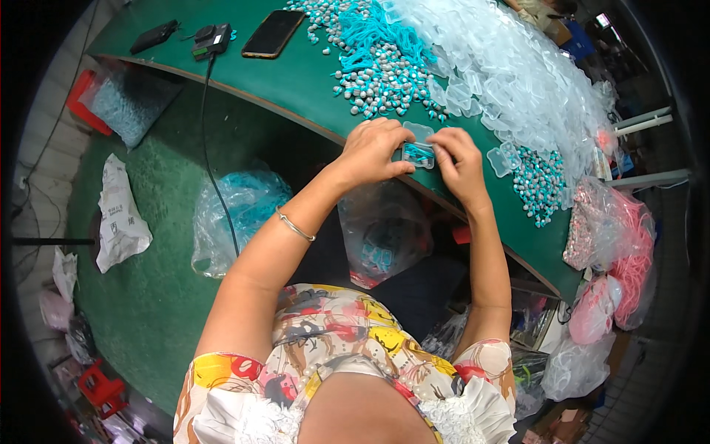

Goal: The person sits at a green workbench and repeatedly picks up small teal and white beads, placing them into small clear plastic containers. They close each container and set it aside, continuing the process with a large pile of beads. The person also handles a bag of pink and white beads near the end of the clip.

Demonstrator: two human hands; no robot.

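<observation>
At the table's front edge I hold a small clear plastic box [419, 164] with its lid raised on the far side. Blue-green pieces [418, 152] lie inside it; their kind is too small to tell. My left hand [375, 150] grips the box's left side between thumb and fingers. On the right side, my right hand [461, 161] is closed with thumb and fingertips at the box's edge. Just beyond my hands lies a heap of small grey-and-blue bead-like pieces [384, 81], with blue cords [377, 33] behind it.
Many empty clear boxes [503, 66] are piled at the back right. More blue-and-grey pieces [538, 181] lie to their front. A phone [274, 33] and a small black device [212, 41] with a cable rest at the back left. Bags with pink cords [629, 251] hang at the right end.
</observation>
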